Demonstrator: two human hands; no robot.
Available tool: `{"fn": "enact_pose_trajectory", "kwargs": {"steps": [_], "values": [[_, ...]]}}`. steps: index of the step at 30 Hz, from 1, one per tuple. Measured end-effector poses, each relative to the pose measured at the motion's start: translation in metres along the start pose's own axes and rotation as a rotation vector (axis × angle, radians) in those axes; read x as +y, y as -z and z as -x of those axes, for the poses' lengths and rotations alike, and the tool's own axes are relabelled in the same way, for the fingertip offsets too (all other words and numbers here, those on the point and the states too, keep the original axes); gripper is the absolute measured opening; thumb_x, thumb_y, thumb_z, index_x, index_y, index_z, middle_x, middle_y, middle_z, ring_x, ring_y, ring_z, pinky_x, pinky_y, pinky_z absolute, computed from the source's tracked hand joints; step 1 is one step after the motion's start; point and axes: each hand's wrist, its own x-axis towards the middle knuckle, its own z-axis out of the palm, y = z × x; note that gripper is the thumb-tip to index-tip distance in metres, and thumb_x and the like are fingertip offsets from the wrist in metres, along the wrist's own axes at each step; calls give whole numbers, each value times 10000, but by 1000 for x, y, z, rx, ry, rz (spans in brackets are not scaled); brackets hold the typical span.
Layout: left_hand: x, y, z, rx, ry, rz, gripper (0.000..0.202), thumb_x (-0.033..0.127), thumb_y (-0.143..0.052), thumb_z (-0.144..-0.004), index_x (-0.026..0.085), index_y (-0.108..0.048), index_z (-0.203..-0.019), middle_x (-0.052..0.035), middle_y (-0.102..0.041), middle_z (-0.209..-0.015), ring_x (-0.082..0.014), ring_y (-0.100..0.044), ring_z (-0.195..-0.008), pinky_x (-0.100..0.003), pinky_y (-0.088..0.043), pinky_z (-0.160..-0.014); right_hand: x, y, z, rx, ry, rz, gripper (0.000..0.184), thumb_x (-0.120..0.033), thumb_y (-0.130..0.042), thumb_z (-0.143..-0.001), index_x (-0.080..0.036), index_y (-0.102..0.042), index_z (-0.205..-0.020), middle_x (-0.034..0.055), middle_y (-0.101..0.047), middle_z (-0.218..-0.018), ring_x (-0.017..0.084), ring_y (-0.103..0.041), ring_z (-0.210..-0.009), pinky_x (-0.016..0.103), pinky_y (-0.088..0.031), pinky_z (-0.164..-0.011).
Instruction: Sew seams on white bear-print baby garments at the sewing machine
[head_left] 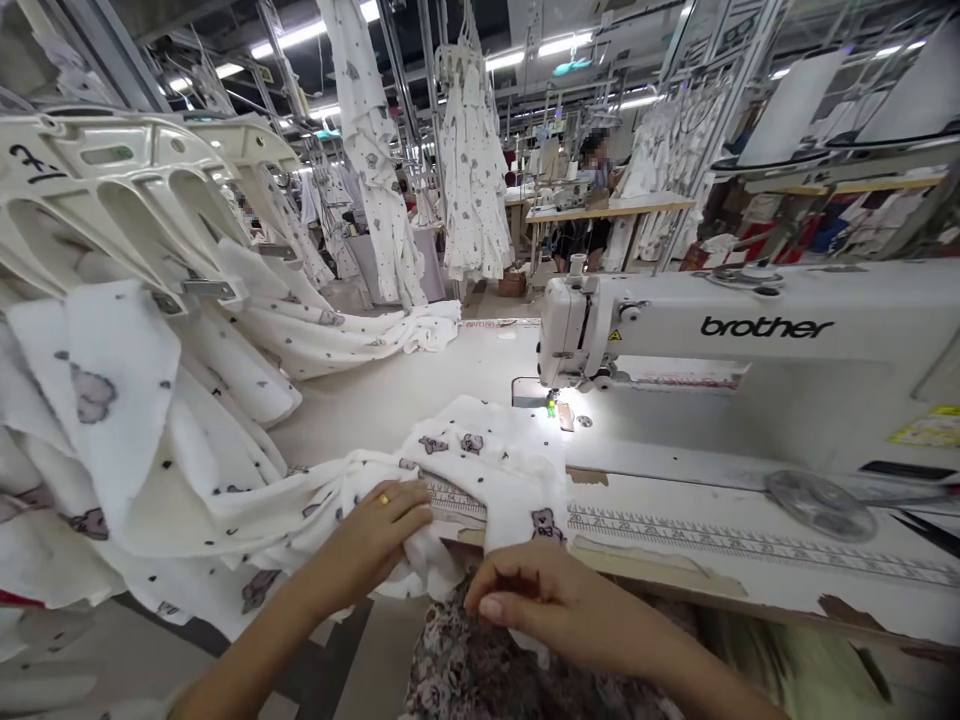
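White fabric printed with small bears (pixel 517 480) lies across the front of the sewing machine table, its far right edge near the lit needle area (pixel 553 405). My left hand (pixel 386 530), with a ring on one finger, is closed over a gathered fold of this fabric at the table's front edge. To the right, my right hand (pixel 536 605) curls its fingers at the fabric's near end, over my lap. A bit of white cloth shows below its thumb. The fingertips of my left hand are partly hidden by the folds.
The white sewing machine (pixel 750 330) stands on the right. A ruler tape (pixel 675 535) runs along the table's front. At left, cream clamp hangers (pixel 112 170) hold more printed pieces. Dark scissors (pixel 930 535) lie at the right edge. Thread cones (pixel 795 105) stand above; a person (pixel 596 170) sits farther back.
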Motion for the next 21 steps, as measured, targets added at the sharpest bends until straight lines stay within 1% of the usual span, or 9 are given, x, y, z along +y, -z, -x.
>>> {"fn": "enact_pose_trajectory", "kwargs": {"steps": [2, 4, 6, 8, 10, 13, 16, 18, 21], "values": [[-2, 16, -4, 21, 37, 23, 351, 6, -419, -805, 222, -632, -981, -50, -695, -1010, -196, -637, -1021, -459, -370, -1103, 5, -2, 0, 69, 2, 11, 261, -382, -583, -925, -172, -708, -1017, 36, -682, -898, 168, -618, -825, 265, -472, -740], [-1, 40, -11, 117, 102, 89, 243, 89, -433, -850, 223, -617, -936, -17, -680, -891, -181, -641, -896, -464, -346, -1108, 5, -4, -3, 158, 31, -56, 337, -369, -634, -894, -214, -650, -1194, 68, -646, -1174, 221, -603, -1065, 330, -478, -909], [1, 68, -20, 280, 176, 175, 159, 168, -460, -870, 210, -610, -898, -10, -665, -846, -176, -632, -830, -385, -448, -987, 0, -5, -7, 176, 46, -127, 617, -366, -727, -829, -292, -491, -1394, 71, -473, -1436, 257, -490, -1271, 379, -443, -1015], [5, 95, -30, 411, 256, 217, 101, 181, -504, -851, 191, -604, -847, 6, -651, -808, -153, -615, -759, -267, -493, -748, -8, -7, -13, 146, 88, -148, 875, -359, -821, -736, -344, -356, -1478, 57, -373, -1514, 268, -415, -1342, 398, -415, -1061], [10, 119, -41, 532, 314, 144, 53, 156, -552, -814, 170, -593, -784, 40, -610, -729, -104, -561, -655, -192, -416, -589, -15, -9, -20, 125, 169, -136, 920, -336, -866, -673, -322, -391, -1462, 51, -450, -1454, 263, -435, -1319, 389, -385, -1089], [13, 148, -59, 743, 343, -105, 91, 199, -598, -775, 122, -601, -728, 69, -537, -655, -47, -461, -591, -145, -333, -568, -13, -14, -28, 100, 196, -119, 500, -283, -800, -742, -215, -634, -1209, 21, -644, -1162, 230, -580, -1104, 322, -457, -976], [8, 172, -76, 845, 395, -327, 272, 311, -561, -765, 56, -655, -775, 50, -518, -688, -31, -446, -602, -154, -295, -634, -1, -13, -26, 104, 130, -103, 163, -244, -719, -802, -157, -693, -937, -2, -675, -926, 191, -618, -899, 263, -482, -797], [-2, 187, -88, 869, 438, -431, 315, 353, -542, -745, 71, -673, -796, 29, -506, -688, -54, -445, -590, -182, -277, -626, 1, -6, -16, 105, 112, -213, 211, -300, -745, -782, -145, -688, -913, 10, -677, -889, 180, -623, -840, 253, -481, -749], [-27, 203, -111, 893, 517, -564, 265, 396, -558, -754, 154, -651, -805, -15, -542, -705, -153, -494, -637, -265, -315, -581, -15, 18, 2, 128, 118, -546, 487, -508, -781, -727, -142, -668, -1029, 61, -692, -912, 199, -652, -811, 290, -523, -733]]}}
